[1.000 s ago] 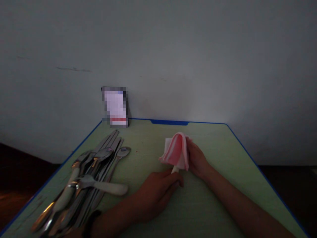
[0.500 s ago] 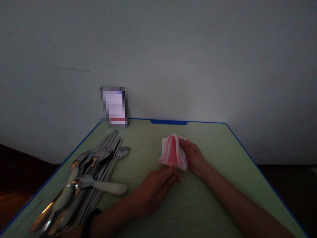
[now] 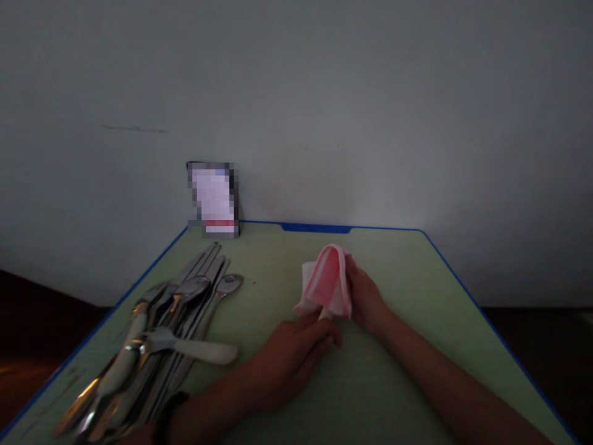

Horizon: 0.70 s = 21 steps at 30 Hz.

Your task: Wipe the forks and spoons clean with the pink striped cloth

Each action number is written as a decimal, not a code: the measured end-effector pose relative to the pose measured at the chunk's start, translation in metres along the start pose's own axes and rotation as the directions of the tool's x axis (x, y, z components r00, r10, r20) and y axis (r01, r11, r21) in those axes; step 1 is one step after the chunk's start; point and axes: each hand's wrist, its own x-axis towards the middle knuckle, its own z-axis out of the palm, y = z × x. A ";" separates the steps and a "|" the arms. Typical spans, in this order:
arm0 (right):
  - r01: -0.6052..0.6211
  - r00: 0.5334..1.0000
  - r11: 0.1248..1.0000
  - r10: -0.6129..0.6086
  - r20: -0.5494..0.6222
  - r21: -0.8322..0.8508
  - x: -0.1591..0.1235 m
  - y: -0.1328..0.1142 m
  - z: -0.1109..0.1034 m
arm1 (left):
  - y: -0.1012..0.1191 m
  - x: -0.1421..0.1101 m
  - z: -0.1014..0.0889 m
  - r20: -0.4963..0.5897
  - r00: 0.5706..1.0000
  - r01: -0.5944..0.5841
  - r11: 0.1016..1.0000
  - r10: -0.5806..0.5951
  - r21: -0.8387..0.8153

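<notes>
A green, blue-edged table (image 3: 393,272) meets a grey wall (image 3: 370,93), cutlery (image 3: 157,340) heaped at left. Left hand (image 3: 294,355) pinches a pale handle (image 3: 325,314); right hand (image 3: 365,300) grips pink cloth (image 3: 328,278) covering its far end

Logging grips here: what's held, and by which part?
Left hand: pale handle, its other end hidden. Right hand: pink-and-white cloth, by its right side.

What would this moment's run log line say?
left hand: holds pale handle | right hand: holds pink-and-white cloth hiding its far end | cutlery pile: table's left side
</notes>
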 end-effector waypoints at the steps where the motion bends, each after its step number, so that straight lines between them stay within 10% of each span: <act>1: 0.020 0.999 1.000 -0.020 -0.033 -0.005 0.000 0.000 0.000 | 0.000 0.000 0.000 -0.002 1.000 0.005 1.000 -0.005 -0.005; 7: 0.034 0.987 0.999 -0.039 -0.153 -0.038 -0.002 -0.006 0.004 | 0.003 0.000 -0.002 -0.064 0.998 0.019 0.994 -0.026 -0.109; 15: 0.008 0.986 0.992 0.013 0.164 -0.122 -0.003 -0.002 -0.002 | 0.003 0.000 -0.002 -0.086 0.994 0.057 0.987 -0.071 -0.152; 21: 0.002 0.998 0.998 0.002 0.061 -0.069 -0.001 -0.002 0.001 | 0.005 0.003 -0.004 -0.065 0.997 0.040 0.992 -0.048 -0.121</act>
